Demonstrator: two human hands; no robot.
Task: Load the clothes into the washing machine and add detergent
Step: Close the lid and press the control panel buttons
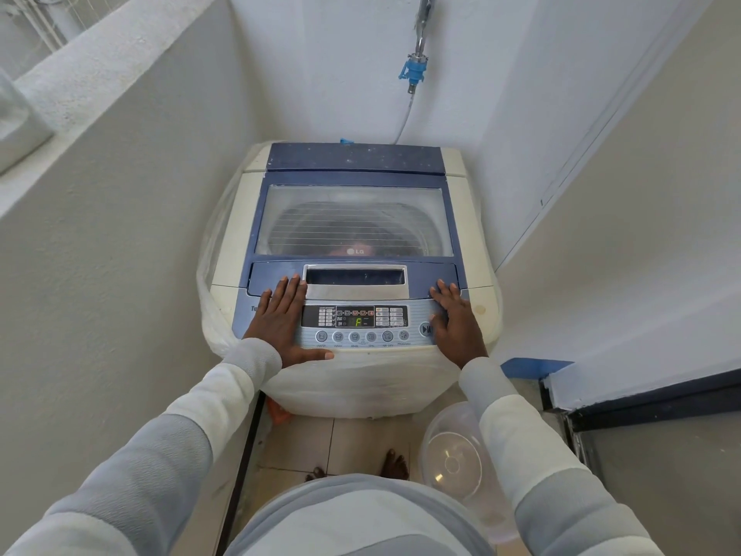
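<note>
Though the lid (355,202) is shut, something dark (363,234) shows inside the washing machine (476,270)

White walls (132,218) close in a narrow nook, with a rough ledge (104,70) on the left and a tap (416,70) with a blue fitting on the back wall. A clear plastic basin (451,455) sits on pale floor tiles (296,443).

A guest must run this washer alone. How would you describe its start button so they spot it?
On the washing machine, look at the grey control panel along the front edge. The start button sits at its right end, beside the right hand. Unlike the six round buttons left of it, it stands alone, with a play-pause mark.
</note>
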